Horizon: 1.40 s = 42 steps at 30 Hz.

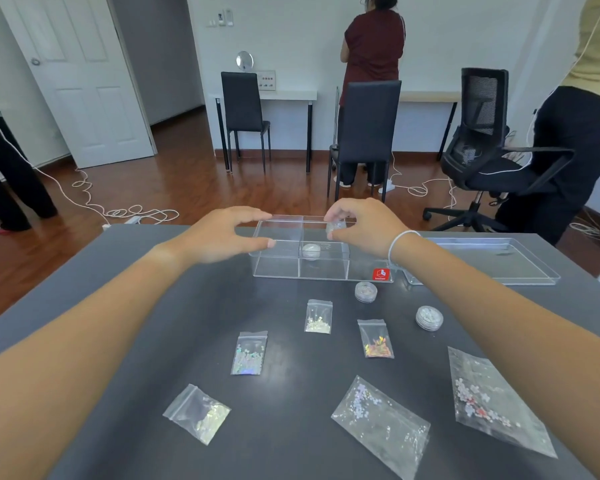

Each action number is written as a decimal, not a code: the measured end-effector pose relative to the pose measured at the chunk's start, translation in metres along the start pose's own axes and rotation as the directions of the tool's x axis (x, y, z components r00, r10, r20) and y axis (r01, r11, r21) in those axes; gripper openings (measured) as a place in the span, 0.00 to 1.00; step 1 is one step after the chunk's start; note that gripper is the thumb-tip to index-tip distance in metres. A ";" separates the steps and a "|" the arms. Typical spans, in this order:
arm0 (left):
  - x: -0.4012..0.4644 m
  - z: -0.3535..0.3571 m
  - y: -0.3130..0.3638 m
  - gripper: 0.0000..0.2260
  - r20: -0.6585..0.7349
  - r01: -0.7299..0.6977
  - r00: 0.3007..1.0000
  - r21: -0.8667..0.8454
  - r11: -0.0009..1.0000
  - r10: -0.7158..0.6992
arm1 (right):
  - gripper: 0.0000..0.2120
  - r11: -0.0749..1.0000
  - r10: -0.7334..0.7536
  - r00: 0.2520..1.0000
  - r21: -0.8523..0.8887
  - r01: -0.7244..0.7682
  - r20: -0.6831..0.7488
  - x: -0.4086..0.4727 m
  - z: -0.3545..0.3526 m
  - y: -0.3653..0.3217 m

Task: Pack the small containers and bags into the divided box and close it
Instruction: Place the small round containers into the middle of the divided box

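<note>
A clear divided box [278, 268] stands open on the dark table, with one small round container [311, 251] in its middle near compartment. My right hand [361, 226] holds another round container [335, 227] above the box's far middle compartment. My left hand [222, 235] rests at the box's left wall, fingers spread over its corner. Two more round containers [365, 291] [429, 317] and several small bags of sequins [249, 353] [318, 317] [375, 338] lie on the table nearer to me.
The box's clear lid [520, 277] lies flat to the right. Larger bags [381, 424] [496, 400] lie near the front edge, and a folded bag [198, 412] sits front left. Beyond the table are chairs, floor cables and standing people.
</note>
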<state>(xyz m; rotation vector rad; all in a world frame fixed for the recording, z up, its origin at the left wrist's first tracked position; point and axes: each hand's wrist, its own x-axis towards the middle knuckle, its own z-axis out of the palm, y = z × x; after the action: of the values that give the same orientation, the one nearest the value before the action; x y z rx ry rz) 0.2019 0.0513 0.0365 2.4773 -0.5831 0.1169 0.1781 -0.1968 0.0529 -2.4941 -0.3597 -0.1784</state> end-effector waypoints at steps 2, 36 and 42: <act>-0.005 0.000 -0.005 0.24 0.023 0.024 0.999 -0.019 1.000 -0.023 | 0.05 0.999 0.011 1.000 -0.043 -0.011 0.012 0.005 0.005 -0.001; -0.019 0.007 0.000 0.22 0.039 0.007 0.999 0.003 1.000 -0.007 | 0.09 0.989 0.010 0.988 -0.142 -0.032 -0.151 -0.005 0.015 0.004; -0.030 0.008 0.027 0.20 -0.083 -0.083 0.993 0.070 0.994 0.089 | 0.09 0.995 -0.039 0.976 -0.103 0.017 -0.215 -0.042 -0.004 0.005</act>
<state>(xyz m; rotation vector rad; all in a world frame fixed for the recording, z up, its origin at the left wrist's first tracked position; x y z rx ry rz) 0.1628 0.0387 0.0373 2.4977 -0.6592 0.2795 0.1390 -0.2126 0.0445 -2.5371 -0.3012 -0.4876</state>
